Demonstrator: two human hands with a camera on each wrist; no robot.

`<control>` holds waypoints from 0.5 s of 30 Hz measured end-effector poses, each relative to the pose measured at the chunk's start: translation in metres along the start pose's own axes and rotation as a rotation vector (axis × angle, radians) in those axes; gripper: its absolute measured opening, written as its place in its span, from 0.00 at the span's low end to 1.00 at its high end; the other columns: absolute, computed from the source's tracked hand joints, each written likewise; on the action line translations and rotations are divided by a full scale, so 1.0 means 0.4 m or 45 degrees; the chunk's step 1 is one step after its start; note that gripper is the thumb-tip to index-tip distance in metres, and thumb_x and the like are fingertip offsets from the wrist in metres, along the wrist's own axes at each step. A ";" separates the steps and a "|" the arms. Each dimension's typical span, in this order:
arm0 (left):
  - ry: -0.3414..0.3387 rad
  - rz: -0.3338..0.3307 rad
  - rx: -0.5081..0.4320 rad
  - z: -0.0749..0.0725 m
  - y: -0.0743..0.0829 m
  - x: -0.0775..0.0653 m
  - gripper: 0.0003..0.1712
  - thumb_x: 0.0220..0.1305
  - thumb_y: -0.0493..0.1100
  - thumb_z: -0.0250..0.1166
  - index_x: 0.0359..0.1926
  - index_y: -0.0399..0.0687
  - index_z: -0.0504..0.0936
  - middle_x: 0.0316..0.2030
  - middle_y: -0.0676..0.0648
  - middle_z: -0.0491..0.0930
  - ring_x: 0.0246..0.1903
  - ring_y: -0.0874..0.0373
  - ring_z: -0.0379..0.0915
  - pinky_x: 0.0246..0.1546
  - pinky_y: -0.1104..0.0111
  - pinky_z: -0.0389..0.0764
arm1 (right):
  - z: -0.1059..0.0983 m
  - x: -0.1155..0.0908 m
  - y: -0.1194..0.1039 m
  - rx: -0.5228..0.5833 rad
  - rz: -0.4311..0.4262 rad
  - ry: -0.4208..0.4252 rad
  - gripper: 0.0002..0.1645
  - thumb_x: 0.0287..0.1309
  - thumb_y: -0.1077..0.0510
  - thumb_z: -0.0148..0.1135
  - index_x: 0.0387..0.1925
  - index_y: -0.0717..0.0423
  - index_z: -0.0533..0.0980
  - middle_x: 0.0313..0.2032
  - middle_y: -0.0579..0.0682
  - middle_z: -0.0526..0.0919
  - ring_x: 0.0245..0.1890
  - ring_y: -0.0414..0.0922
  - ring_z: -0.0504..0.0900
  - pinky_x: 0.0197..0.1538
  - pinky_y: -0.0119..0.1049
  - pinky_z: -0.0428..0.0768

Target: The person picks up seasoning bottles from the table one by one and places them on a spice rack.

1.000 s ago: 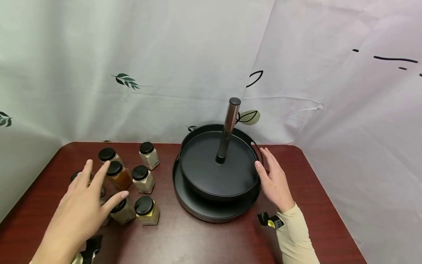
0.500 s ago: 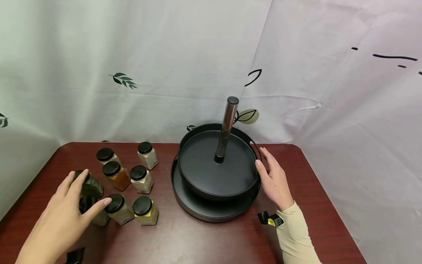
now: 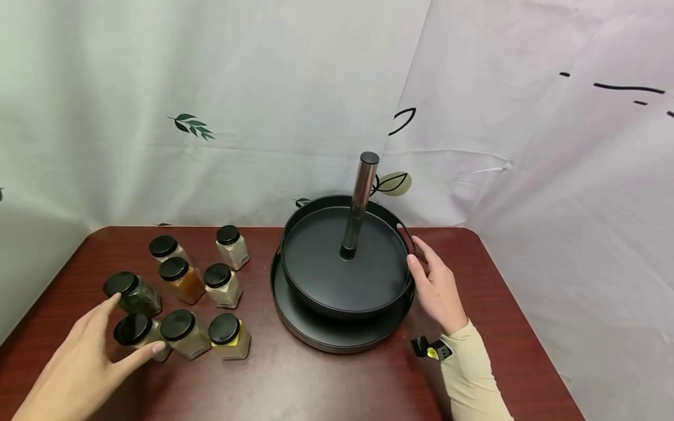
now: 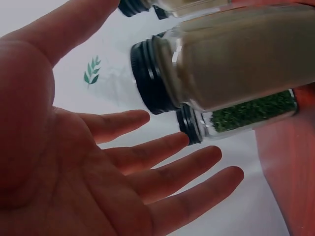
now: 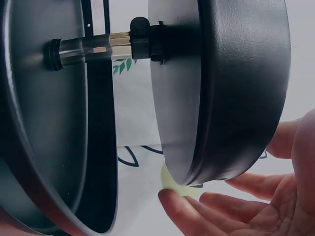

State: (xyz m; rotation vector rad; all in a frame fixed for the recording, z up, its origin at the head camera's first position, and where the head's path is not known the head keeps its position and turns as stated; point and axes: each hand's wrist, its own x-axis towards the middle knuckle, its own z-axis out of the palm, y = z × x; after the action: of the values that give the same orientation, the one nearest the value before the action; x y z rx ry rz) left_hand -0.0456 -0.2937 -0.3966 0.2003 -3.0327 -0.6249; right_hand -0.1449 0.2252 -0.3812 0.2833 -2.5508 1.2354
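Observation:
My left hand is spread around the near left side of a jar of beige-brown powder with a black lid, with a gap between palm and jar in the left wrist view. Its fingertips reach toward a jar of green dried herbs behind. My right hand lies at the right side of a black two-tier round tray, thumb and fingers extended right at the upper tier's looped side handle. In the right wrist view the fingers lie close beside the upper tier's wall.
More black-lidded spice jars stand on the left, among them an orange one and one with a yellow label. A tall post rises from the tray. Patterned white cloth hangs behind the dark red table.
My left hand has come down and left from above the jars to beside the nearest left one, uncovering the jars behind. The right hand stays at the tray.

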 end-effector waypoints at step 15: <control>-0.125 -0.098 -0.041 0.047 -0.025 0.005 0.70 0.51 0.67 0.75 0.67 0.14 0.50 0.52 0.15 0.60 0.45 0.22 0.68 0.39 0.34 0.72 | 0.002 -0.002 0.001 0.033 0.023 -0.010 0.30 0.76 0.52 0.52 0.74 0.56 0.64 0.63 0.62 0.76 0.58 0.56 0.81 0.56 0.54 0.78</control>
State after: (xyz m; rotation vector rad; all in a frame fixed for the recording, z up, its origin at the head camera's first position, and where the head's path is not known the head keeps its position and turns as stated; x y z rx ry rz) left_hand -0.0477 -0.2957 -0.4176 0.2946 -3.1187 -0.7090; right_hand -0.1442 0.2250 -0.3823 0.2718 -2.5512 1.2774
